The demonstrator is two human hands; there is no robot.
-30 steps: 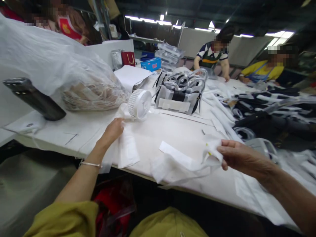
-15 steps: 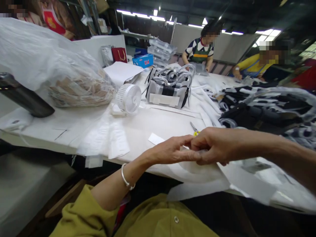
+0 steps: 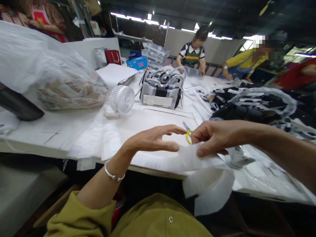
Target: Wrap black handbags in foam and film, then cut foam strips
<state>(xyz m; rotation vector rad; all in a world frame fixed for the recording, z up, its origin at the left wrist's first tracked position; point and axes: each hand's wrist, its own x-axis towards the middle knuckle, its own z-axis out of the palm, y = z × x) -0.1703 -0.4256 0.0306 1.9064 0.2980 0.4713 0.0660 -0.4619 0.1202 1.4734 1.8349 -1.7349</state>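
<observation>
Thin white translucent sheeting (image 3: 212,191) hangs over the near table edge, its lower part curling loosely in front of my body. My right hand (image 3: 216,138) pinches its upper part between thumb and fingers. To the left, my left hand (image 3: 155,140) is open, thumb and fingers apart, its tips close to the sheeting; whether the thumb touches it I cannot tell. A pair of scissors with yellow handles (image 3: 188,135) lies on the table just behind the hands, partly covered by the right fingers.
A white fan (image 3: 122,100) and a plastic-wrapped handbag (image 3: 160,90) stand beyond my hands. A big clear plastic bag (image 3: 69,89) and a dark bottle (image 3: 21,103) are at left. Wrapped black goods (image 3: 247,110) are piled at right. Co-workers (image 3: 194,54) work across the table.
My hands were together; now they are apart, the left one opened and drawn back left. The sheeting's loose end has swung right and curled lower. The whole view has shifted slightly.
</observation>
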